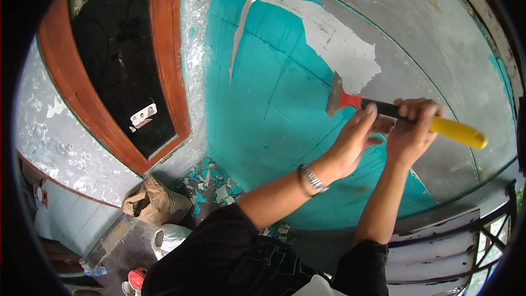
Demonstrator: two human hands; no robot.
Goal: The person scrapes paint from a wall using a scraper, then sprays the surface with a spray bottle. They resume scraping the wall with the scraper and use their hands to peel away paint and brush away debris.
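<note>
A long-handled scraper (392, 109) crosses in front of the wall, its flat metal blade (334, 96) at the lower edge of a pale patch of loosened paint (342, 44). My right hand (413, 131) is wrapped round the handle, just below the start of its yellow grip. Nearer the blade, my left hand (350, 142) has its thumb on the shaft by the red neck, with the other fingers partly curled beneath. A metal watch sits on the left wrist. Turquoise paint (274, 104) covers the middle of the wall, and a thin strip of it hangs peeled at the upper left.
Grey bared wall (449, 77) surrounds the turquoise on the right. A wood-framed dark window (118, 49) is at the left. Below lie paint flakes (222, 189), a brown sack (156, 203), a white sack (171, 238) and a red container (137, 278). A metal railing (482, 225) stands at lower right.
</note>
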